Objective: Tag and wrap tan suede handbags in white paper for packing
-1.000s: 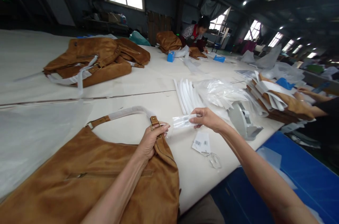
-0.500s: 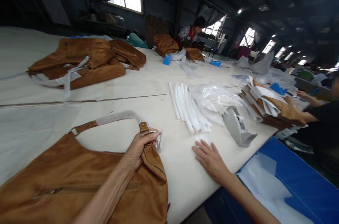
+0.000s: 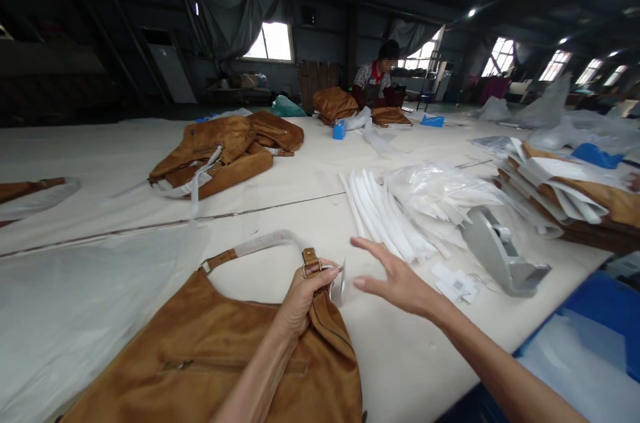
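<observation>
A brown suede-like handbag (image 3: 240, 350) lies in front of me, its handle (image 3: 270, 242) wrapped in whitish film. My left hand (image 3: 303, 300) pinches the handle's base by the metal ring, at the bag's right corner. A small white tag (image 3: 339, 283) sticks out past my left fingertips. My right hand (image 3: 395, 276) hovers just right of the tag, holding nothing, thumb and fingers apart. White paper tags (image 3: 456, 283) with a printed code lie on the table beyond my right wrist.
White foam tubes (image 3: 380, 213) and clear plastic bags (image 3: 440, 186) lie ahead. A grey tape dispenser (image 3: 503, 253) stands at the right, before stacked brown bags (image 3: 565, 190). More brown handbags (image 3: 220, 156) lie farther back. A co-worker (image 3: 377, 76) stands across the table (image 3: 280, 183).
My right hand has lifted off the tags on the table and come left toward my left hand, uncovering them. My left hand still grips the handbag. The view has turned left.
</observation>
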### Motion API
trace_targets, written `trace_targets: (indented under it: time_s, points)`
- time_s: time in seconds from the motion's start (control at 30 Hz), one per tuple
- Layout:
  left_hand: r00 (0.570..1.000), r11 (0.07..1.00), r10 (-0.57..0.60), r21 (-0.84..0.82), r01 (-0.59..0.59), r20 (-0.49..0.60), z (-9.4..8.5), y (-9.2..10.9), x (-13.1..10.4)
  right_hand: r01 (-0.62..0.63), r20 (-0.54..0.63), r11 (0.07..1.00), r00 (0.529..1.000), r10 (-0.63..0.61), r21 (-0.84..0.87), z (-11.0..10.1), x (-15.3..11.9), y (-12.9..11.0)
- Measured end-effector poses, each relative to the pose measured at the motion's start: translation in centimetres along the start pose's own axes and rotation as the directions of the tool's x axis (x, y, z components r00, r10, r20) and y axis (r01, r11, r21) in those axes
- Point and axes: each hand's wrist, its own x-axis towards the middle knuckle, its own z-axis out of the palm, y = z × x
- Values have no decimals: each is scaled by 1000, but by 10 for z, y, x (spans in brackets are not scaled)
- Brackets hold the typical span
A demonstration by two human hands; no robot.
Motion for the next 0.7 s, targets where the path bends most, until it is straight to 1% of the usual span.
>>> trace_targets:
  time_s: [0.03, 0.07, 0.1, 0.13, 0.2, 0.27, 0.33, 0.4, 0.43, 0.5, 0.57, 0.63, 0.67, 0.7]
  points:
    - [1000, 1000, 15, 5, -15, 9, -1, 1, -1, 2, 129, 993, 991, -17, 117, 8, 12, -7]
    - [999, 999, 35, 6, -35, 14, -2, 1, -2, -5, 236, 977, 971, -47, 213, 14, 23, -11]
    - [998, 999, 53, 7, -53, 17, -2, 2, -3, -20, 310, 958, 948, -73, 287, 17, 31, -10]
    - [997, 998, 68, 9, -69, 20, -3, 3, -4, -37, 350, 941, 933, -89, 337, 18, 38, -7]
    - [995, 995, 94, 25, -95, 26, -4, 5, -6, -50, 358, 921, 928, -99, 385, 15, 46, 2]
    - [994, 993, 110, 38, -111, 29, -4, 6, -7, -83, 373, 906, 924, -87, 416, 10, 46, 11]
    - [992, 992, 121, 39, -122, 30, -2, 8, -8, -172, 434, 865, 899, -57, 471, 7, 42, 17]
    - [993, 994, 109, 27, -110, 36, -1, 9, -8, -259, 481, 796, 875, -46, 547, 7, 37, 20]
    - [994, 995, 99, 20, -100, 37, -1, 9, -7, -278, 484, 763, 874, -52, 584, 9, 35, 21]
    - [997, 997, 78, 3, -78, 26, -2, 9, -7, -272, 461, 723, 884, -73, 635, 14, 34, 22]
    - [998, 998, 68, -9, -68, 7, -3, 8, -7, -242, 425, 731, 902, -73, 638, 20, 34, 22]
    - [998, 998, 63, -11, -63, -24, -3, 7, -8, -199, 367, 798, 930, -29, 569, 24, 33, 22]
    - [997, 998, 60, -10, -61, -43, -4, 7, -8, -158, 310, 855, 951, -4, 494, 25, 32, 23]
    - [996, 998, 58, -8, -58, -62, -4, 6, -8, -100, 232, 920, 973, 10, 380, 26, 30, 23]
